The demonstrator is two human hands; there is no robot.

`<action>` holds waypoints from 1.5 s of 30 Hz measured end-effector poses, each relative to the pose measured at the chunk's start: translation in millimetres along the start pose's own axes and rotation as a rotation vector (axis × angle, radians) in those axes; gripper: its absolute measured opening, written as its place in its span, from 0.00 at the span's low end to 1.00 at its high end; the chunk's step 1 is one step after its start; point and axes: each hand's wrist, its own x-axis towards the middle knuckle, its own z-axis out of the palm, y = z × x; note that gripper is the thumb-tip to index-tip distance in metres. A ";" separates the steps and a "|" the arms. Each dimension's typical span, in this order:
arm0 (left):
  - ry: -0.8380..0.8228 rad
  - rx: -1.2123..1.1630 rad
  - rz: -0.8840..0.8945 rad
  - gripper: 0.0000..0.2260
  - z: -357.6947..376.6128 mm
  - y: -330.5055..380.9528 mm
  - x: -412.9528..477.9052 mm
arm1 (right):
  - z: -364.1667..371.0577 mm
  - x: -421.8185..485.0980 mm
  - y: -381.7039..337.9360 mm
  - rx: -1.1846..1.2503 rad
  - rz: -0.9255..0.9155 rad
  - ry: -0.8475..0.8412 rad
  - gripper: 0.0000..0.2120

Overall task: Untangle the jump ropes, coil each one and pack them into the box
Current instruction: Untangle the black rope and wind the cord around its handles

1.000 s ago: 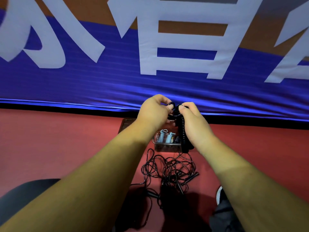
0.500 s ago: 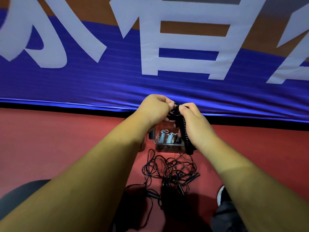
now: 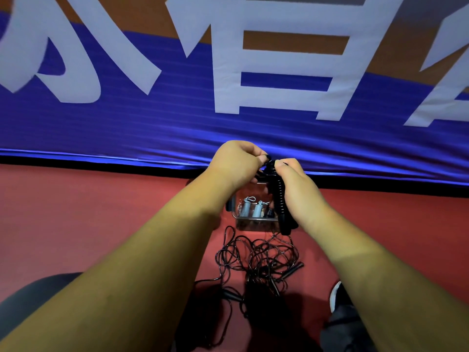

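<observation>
Floor (image 3: 101, 224) — left hand (image 3: 236, 163), right hand (image 3: 297, 189) pinch one rope (image 3: 280, 199); box (image 3: 253, 222), two pale coils (image 3: 245, 209)

Blue banner (image 3: 127, 128), white characters; red floor (image 3: 76, 212); shoe (image 3: 337, 295).

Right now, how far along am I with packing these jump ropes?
Done: two pale coiled ropes lie in the clear box. In hand: your left hand and right hand grip a black coil. Left: the black tangle on the floor is not yet sorted.
</observation>
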 end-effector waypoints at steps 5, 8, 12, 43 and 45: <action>-0.031 0.072 0.011 0.06 -2.3 0.4 -3.7 | 2.3 -0.4 0.9 0.021 -0.008 -0.007 0.11; -0.045 0.084 0.021 0.06 -4.5 -0.3 -4.9 | 2.3 1.1 1.9 0.023 -0.016 -0.013 0.13; -0.064 0.090 0.024 0.06 -9.0 -0.5 -2.1 | 2.2 2.2 1.3 0.015 -0.041 -0.037 0.18; -0.072 -0.624 -0.093 0.07 9.9 1.2 -0.9 | -1.2 -8.9 -23.6 0.284 0.018 0.032 0.11; -0.061 -0.568 -0.100 0.07 5.8 3.9 -0.7 | -2.1 -8.5 -23.1 0.257 0.004 0.023 0.11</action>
